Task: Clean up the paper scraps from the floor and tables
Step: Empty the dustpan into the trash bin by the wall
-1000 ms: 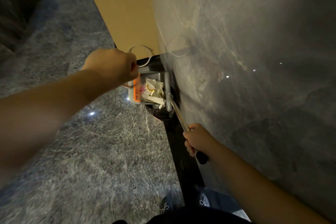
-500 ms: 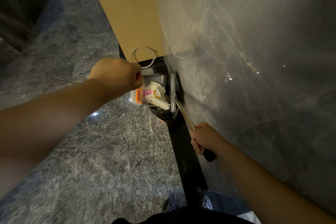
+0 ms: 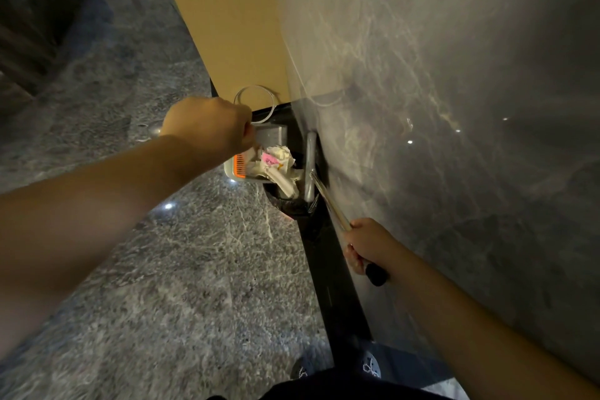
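My left hand (image 3: 207, 127) grips the handle of a grey dustpan (image 3: 238, 170) with an orange comb edge, held tilted over a black bin (image 3: 285, 204) at the foot of the wall. White and pink paper scraps (image 3: 279, 162) lie heaped in the pan, and some hang over its lower edge into the bin's mouth. My right hand (image 3: 367, 243) holds the metal broom handle (image 3: 331, 208) near its black end grip. The grey broom head (image 3: 310, 166) stands against the wall beside the bin.
A grey marble wall (image 3: 438, 107) fills the right side, with a black strip (image 3: 331, 286) along its base. A tan panel (image 3: 227, 26) stands behind the bin with a white cable loop (image 3: 256, 101) in front. My shoes (image 3: 302, 370) are on the marble floor.
The dustpan has tipped further toward the bin and the paper scraps have slid down to its lower edge, over the bin's mouth. Both hands keep their grips.
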Motion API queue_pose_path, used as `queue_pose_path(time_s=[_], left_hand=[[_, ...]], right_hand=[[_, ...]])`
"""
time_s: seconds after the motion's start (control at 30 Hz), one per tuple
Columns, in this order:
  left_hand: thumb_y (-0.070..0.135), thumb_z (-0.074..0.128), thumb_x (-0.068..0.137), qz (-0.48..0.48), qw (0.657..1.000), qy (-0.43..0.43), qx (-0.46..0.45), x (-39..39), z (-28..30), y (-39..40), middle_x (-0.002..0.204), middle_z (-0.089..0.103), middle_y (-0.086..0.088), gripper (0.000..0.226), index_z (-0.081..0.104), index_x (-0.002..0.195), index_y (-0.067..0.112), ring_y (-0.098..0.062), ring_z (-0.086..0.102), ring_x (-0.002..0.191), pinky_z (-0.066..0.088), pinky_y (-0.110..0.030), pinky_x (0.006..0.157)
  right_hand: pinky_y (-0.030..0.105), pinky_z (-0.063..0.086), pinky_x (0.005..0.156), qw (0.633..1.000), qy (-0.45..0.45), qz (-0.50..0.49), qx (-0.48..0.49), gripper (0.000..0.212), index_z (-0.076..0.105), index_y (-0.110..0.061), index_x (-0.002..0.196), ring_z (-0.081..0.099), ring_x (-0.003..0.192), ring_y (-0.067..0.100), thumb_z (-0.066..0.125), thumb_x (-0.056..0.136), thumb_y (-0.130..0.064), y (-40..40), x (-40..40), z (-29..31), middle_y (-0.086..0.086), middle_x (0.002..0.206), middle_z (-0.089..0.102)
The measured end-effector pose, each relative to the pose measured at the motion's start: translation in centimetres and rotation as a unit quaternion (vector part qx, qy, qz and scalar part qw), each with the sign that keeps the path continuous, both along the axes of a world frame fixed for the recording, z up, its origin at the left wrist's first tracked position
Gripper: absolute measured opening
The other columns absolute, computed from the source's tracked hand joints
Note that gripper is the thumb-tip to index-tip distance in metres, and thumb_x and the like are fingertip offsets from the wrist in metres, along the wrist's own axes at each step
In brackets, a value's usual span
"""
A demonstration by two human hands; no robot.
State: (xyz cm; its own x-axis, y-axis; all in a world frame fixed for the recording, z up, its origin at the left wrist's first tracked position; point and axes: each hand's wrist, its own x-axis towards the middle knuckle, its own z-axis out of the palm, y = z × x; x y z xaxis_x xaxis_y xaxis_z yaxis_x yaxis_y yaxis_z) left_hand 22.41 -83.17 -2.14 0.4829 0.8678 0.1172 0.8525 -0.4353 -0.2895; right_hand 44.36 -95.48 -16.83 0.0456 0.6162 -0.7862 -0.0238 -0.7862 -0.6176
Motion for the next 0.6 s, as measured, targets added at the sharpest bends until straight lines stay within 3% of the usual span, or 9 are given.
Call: queue_pose_path(time_s=[0.13, 0.27, 0.47, 0.6], left_hand=[[0.037, 0.046, 0.094, -0.008, 1.0, 0.007, -0.01, 0.0, 0.1, -0.3, 0.054, 0.035, 0.003, 0.028, 0.06, 0.082, 0.017, -0.026, 0.046, 0.051, 0.033, -0.025, 0.051], [0.033, 0.047, 0.094, 0.014, 0.999, -0.036, 0.002, -0.2, -0.1, -0.4, 0.058, 0.047, -0.003, 0.029, 0.063, 0.084, 0.012, -0.029, 0.053, 0.055, 0.04, -0.027, 0.054], [0.035, 0.044, 0.096, 0.008, 1.0, 0.001, -0.004, 0.6, -0.2, 0.0, 0.058, 0.043, -0.001, 0.03, 0.063, 0.087, 0.013, -0.028, 0.05, 0.055, 0.034, -0.026, 0.053], [0.033, 0.047, 0.096, 0.02, 0.999, -0.022, 0.015, -0.5, 0.4, 0.8, 0.055, 0.042, -0.001, 0.029, 0.062, 0.082, 0.012, -0.028, 0.052, 0.053, 0.036, -0.025, 0.051]], right_hand=[[0.017, 0.028, 0.035, 1.0, 0.009, -0.004, -0.005, 0.022, 0.042, -0.017, 0.117, 0.036, 0.038, 0.012, 0.037, 0.099, -0.005, 0.1, 0.1, 0.2, 0.008, 0.056, 0.043], [0.016, 0.03, 0.033, 1.0, -0.004, 0.004, 0.016, 0.041, 0.039, -0.015, 0.137, 0.038, 0.039, 0.012, 0.037, 0.098, -0.002, 0.0, 0.0, 0.6, 0.009, 0.061, 0.045], [0.013, 0.026, 0.032, 0.999, 0.024, -0.033, -0.003, 0.036, 0.041, -0.013, 0.133, 0.037, 0.03, 0.01, 0.036, 0.099, -0.002, -0.1, -0.1, 0.9, 0.01, 0.059, 0.042], [0.016, 0.028, 0.035, 1.0, -0.002, -0.015, 0.009, 0.045, 0.034, -0.022, 0.139, 0.038, 0.033, 0.009, 0.036, 0.098, -0.004, -0.1, -0.1, 0.8, 0.008, 0.061, 0.046]])
